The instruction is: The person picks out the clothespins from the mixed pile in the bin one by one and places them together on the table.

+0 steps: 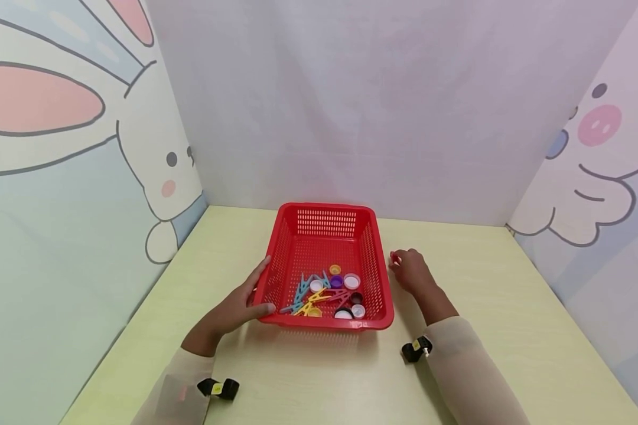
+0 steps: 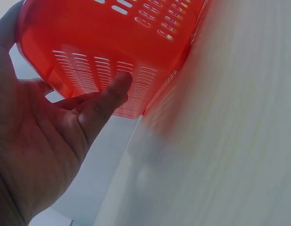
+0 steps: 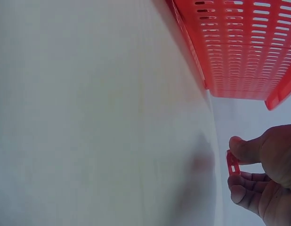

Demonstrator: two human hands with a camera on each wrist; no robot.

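Note:
A red plastic basket (image 1: 372, 323) stands on the table, holding several clothespins in blue, yellow (image 1: 315, 300) and pinkish red (image 1: 340, 294), among several bottle caps. At its front left corner my left hand (image 1: 237, 307) grips the rim, thumb at the front edge and fingers along the left side. The left wrist view shows these fingers (image 2: 105, 101) against the slotted wall. Right of the basket, apart from it, my right hand (image 1: 416, 273) pinches a small red clothespin (image 3: 233, 163) between thumb and fingers. The fingers partly cover that clothespin.
The pale yellow table (image 1: 319, 378) runs back to a whitish cloth wall (image 1: 351, 118). Cloth panels with cartoon animals stand at left (image 1: 85, 224) and right (image 1: 601, 195). Caps inside the basket include a purple one (image 1: 337, 281) and a white one (image 1: 352, 281).

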